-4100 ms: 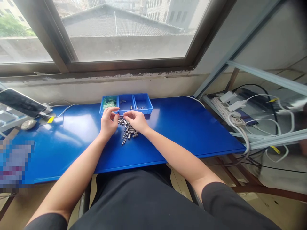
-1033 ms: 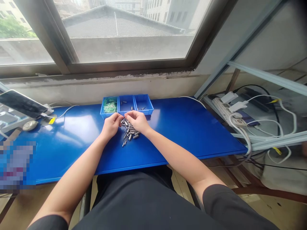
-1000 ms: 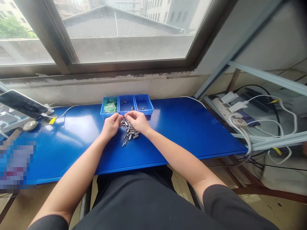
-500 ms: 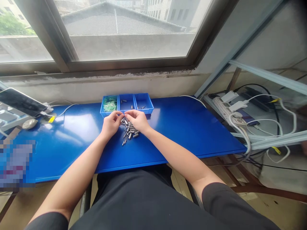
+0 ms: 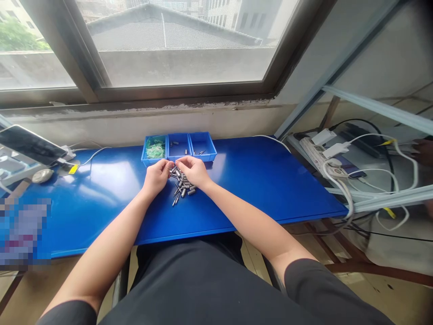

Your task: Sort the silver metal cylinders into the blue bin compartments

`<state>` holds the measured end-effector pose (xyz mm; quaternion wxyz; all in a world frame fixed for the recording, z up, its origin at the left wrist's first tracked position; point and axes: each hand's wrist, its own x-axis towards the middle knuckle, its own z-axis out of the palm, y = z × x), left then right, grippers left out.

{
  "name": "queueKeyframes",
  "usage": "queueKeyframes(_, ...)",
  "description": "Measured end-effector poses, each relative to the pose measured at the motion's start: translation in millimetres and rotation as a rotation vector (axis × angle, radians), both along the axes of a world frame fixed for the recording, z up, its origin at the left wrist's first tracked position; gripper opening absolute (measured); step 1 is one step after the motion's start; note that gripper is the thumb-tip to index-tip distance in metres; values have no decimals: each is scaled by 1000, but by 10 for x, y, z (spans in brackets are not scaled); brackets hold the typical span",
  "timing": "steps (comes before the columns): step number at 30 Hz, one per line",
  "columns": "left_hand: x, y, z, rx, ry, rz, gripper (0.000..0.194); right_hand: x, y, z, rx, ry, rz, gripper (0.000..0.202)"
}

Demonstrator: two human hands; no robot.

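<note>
On the blue table, a loose pile of small metal parts (image 5: 183,185) lies below and between my hands. My left hand (image 5: 158,178) is closed, with thumb and fingers pinched at the pile's upper left. Opposite it, the fingertips of my right hand (image 5: 194,172) are pinched too, almost touching the left ones. Whatever the fingertips hold is too small to make out. Just beyond stand three joined blue bins: the left bin (image 5: 143,155) has green packets, the middle bin (image 5: 179,135) a few metal pieces, the right bin (image 5: 207,140) a few thin pins.
A phone (image 5: 29,143) on a stand and a pale rounded object (image 5: 42,175) are at the left. A pixelated item (image 5: 25,230) covers the near left corner. At the right, a power strip (image 5: 320,155) and white cables lie beside a metal frame (image 5: 389,115).
My left fingers have shifted very slightly. My right hand stays in nearly the same place, and the pile and bins look the same. At the far right edge, a dark blurred shape has appeared.
</note>
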<state>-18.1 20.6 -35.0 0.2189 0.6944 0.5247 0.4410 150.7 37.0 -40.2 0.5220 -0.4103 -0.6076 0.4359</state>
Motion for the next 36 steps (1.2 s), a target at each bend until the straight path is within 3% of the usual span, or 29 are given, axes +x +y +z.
queueKeyframes(9, 43, -35, 31, 35, -74, -21, 22, 9, 24, -18, -61, -3, 23, 35)
queueKeyframes(36, 20, -38, 31, 20, -75, 38, 18, -2, 30, -32, -88, 65, -1, 32)
